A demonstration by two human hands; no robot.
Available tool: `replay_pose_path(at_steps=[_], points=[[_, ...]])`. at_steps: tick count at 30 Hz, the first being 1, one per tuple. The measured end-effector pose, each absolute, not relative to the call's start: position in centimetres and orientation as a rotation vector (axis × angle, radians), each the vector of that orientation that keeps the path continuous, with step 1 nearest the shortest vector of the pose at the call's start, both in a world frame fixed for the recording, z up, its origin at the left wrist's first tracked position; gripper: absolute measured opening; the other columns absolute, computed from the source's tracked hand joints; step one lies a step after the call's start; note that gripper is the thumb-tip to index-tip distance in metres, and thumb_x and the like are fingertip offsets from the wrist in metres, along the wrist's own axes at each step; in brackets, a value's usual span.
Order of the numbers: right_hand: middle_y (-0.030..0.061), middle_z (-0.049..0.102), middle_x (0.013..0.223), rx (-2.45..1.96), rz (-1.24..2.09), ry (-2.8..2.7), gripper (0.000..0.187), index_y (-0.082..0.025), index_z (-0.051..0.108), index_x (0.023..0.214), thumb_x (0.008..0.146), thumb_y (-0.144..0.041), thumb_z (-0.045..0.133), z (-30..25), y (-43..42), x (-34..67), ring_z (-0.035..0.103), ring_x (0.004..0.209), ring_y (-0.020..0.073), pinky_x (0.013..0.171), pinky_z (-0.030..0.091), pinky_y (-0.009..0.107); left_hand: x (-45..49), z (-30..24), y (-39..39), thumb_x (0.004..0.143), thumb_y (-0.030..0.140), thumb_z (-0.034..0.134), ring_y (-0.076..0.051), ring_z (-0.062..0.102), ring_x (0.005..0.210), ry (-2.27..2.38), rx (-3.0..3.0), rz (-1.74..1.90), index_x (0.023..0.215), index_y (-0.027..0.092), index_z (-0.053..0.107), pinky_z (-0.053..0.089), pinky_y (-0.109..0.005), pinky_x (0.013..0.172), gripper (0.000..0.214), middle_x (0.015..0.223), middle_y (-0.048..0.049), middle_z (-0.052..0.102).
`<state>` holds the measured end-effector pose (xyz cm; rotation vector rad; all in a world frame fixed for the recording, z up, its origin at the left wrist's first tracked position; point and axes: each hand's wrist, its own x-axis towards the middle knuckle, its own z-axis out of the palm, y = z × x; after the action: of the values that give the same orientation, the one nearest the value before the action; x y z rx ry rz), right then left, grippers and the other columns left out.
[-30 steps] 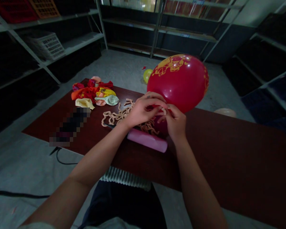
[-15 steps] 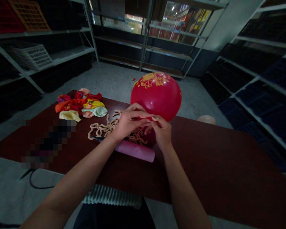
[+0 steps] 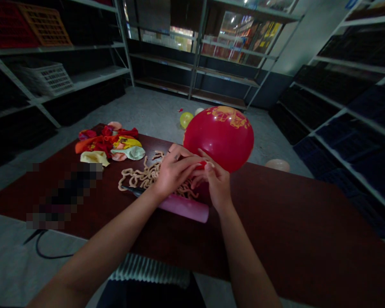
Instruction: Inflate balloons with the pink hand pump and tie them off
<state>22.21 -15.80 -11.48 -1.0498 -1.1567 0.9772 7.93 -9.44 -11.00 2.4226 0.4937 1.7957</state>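
Note:
An inflated red balloon point(image 3: 218, 137) with a yellow print is held by its neck over the table. My left hand point(image 3: 176, 171) is closed on the neck from the left, fingers pointing right. From the other side my right hand point(image 3: 216, 179) pinches the red neck between thumb and fingers. Both hands meet there, so much of the neck is hidden. Below them lies a pile of tan twisted strings point(image 3: 141, 173), partly covered by my left hand. A pink cylinder point(image 3: 188, 208) with a dark pointed end lies under my wrists.
Several limp balloons point(image 3: 115, 143) are heaped at the table's point(image 3: 291, 222) back left. A blurred-out dark object point(image 3: 69, 192) lies at left. Balloons, one yellow-green point(image 3: 186, 120), are on the floor behind. Shelves with crates point(image 3: 46, 79) stand around.
The red balloon has moved a little right and down, uncovering the yellow-green balloon on the floor behind. Both hands stay at its neck, with the fingers shifted.

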Motion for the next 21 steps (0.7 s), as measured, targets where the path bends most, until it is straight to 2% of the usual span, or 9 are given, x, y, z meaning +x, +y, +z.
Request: replay_pose_path(at_steps=[3,5,7,9,12,15,18,21], points=[[-0.0030,0.066,0.059,-1.017,1.002,-1.075,0.047,-0.026,0.064,0.127,0.091,-0.054,0.052,-11.2,-16.0,21.8,0.055,0.040,0.0106,0.037,0.043,0.023,7.7,-10.8,-9.8,0.091,0.014,0.066,-0.018,0.057,0.085,0.451,2.490,1.803,0.111,0.020,0.072,0.047,-0.033,0.075,0.022,0.090,-0.0051,0.062],[-0.0053,0.060,0.051,-0.968,1.038,-1.013,0.048,-0.028,0.063,0.130,0.093,-0.055,0.048,-10.8,-16.1,21.6,0.047,0.036,0.0089,0.032,0.035,0.020,7.8,-10.6,-10.0,0.091,0.016,0.066,-0.017,0.057,0.085,0.447,2.467,1.804,0.111,0.023,0.072,0.047,-0.033,0.076,0.022,0.090,-0.0043,0.063],[-0.0076,0.056,0.047,-0.917,1.071,-0.953,0.047,-0.029,0.062,0.131,0.093,-0.054,0.047,-10.6,-16.2,21.6,0.038,0.033,0.0067,0.031,0.026,0.019,8.0,-10.3,-10.2,0.093,0.018,0.065,-0.017,0.058,0.083,0.460,2.371,1.789,0.109,0.024,0.074,0.048,-0.033,0.076,0.020,0.087,-0.0032,0.063],[-0.0092,0.050,0.043,-0.839,1.114,-0.906,0.043,-0.029,0.065,0.125,0.094,-0.053,0.048,-10.4,-16.2,21.8,0.032,0.032,0.0056,0.033,0.022,0.019,8.4,-10.2,-10.3,0.092,0.020,0.066,-0.016,0.059,0.080,0.479,2.202,1.759,0.103,0.024,0.076,0.048,-0.031,0.074,0.016,0.083,-0.0025,0.064],[-0.0097,0.045,0.043,-0.700,1.189,-0.866,0.033,-0.027,0.071,0.104,0.092,-0.051,0.052,-10.4,-15.9,22.1,0.031,0.034,0.0055,0.037,0.025,0.020,9.0,-10.0,-10.2,0.087,0.020,0.073,-0.014,0.060,0.075,0.493,1.908,1.669,0.094,0.024,0.079,0.048,-0.028,0.070,0.010,0.079,-0.0017,0.067],[-0.0072,0.051,0.052,-0.636,1.200,-0.845,0.028,-0.026,0.069,0.084,0.089,-0.050,0.056,-10.5,-15.7,22.1,0.038,0.041,0.0058,0.042,0.030,0.021,9.4,-10.0,-10.0,0.083,0.020,0.076,-0.014,0.063,0.075,0.536,1.594,1.533,0.087,0.024,0.080,0.050,-0.029,0.073,0.006,0.081,-0.0021,0.071],[-0.0044,0.056,0.061,-0.688,1.155,-0.938,0.032,-0.024,0.064,0.075,0.091,-0.049,0.053,-10.8,-15.5,21.9,0.046,0.049,0.0075,0.047,0.035,0.022,9.6,-10.0,-10.0,0.080,0.023,0.078,-0.015,0.065,0.076,0.588,1.188,1.373,0.083,0.022,0.080,0.051,-0.028,0.075,0.004,0.084,-0.0035,0.074],[-0.0021,0.061,0.067,-0.930,0.924,-1.187,0.036,-0.023,0.064,0.074,0.096,-0.046,0.046,-11.1,-15.5,22.1,0.052,0.056,0.0097,0.054,0.040,0.024,9.6,-9.8,-10.0,0.074,0.021,0.081,-0.013,0.065,0.071,0.637,0.869,1.207,0.081,0.019,0.080,0.052,-0.024,0.069,0.008,0.082,-0.0045,0.075]])
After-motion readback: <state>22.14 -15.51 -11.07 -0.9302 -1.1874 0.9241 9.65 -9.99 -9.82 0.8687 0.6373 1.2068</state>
